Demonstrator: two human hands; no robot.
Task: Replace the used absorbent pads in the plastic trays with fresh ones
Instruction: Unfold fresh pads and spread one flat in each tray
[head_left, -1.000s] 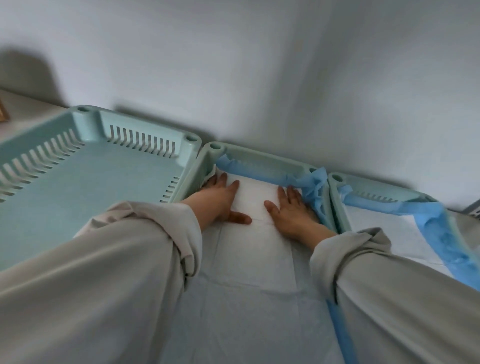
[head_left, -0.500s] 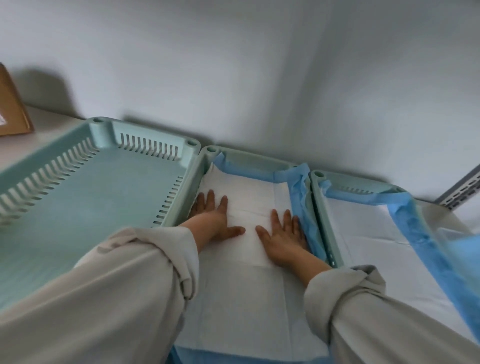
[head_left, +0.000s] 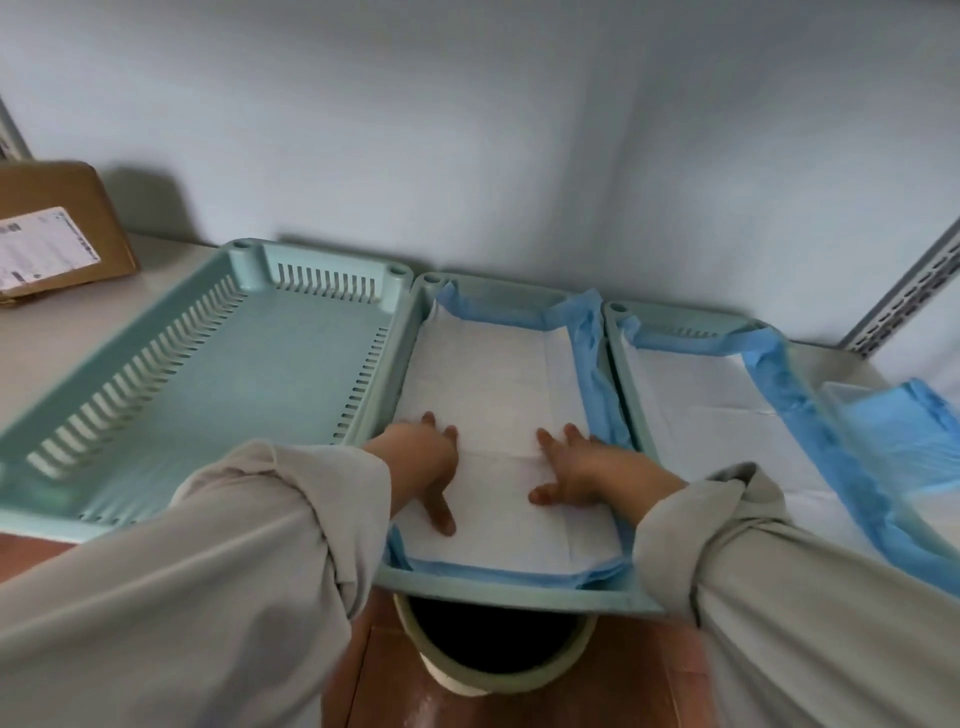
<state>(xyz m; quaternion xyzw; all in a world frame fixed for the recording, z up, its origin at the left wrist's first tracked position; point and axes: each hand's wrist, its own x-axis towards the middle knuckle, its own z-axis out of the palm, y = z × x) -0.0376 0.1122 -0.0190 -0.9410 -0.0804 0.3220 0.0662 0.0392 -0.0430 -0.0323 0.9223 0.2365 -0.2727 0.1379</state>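
Three pale green plastic trays stand side by side on a shelf against the wall. The left tray (head_left: 311, 260) holds no pad. In the middle tray (head_left: 498, 590) lies a white absorbent pad (head_left: 493, 364) with blue edging turned up along the far and right walls. My left hand (head_left: 423, 467) and my right hand (head_left: 584, 467) both press flat on this pad in its near half, fingers spread. A second white, blue-edged pad (head_left: 696, 395) lines the right tray (head_left: 621, 317).
A brown cardboard box (head_left: 57, 228) with a label sits at the far left of the shelf. A clear bin with blue material (head_left: 893, 436) stands at the right. Below the shelf edge a round bin (head_left: 493, 660) opens on a reddish floor. A slotted metal rail (head_left: 914, 291) rises at right.
Both hands have slid along the pad from its far end toward the near edge, staying flat on it. The view has pulled back, showing the tray's front rim and the bin below.
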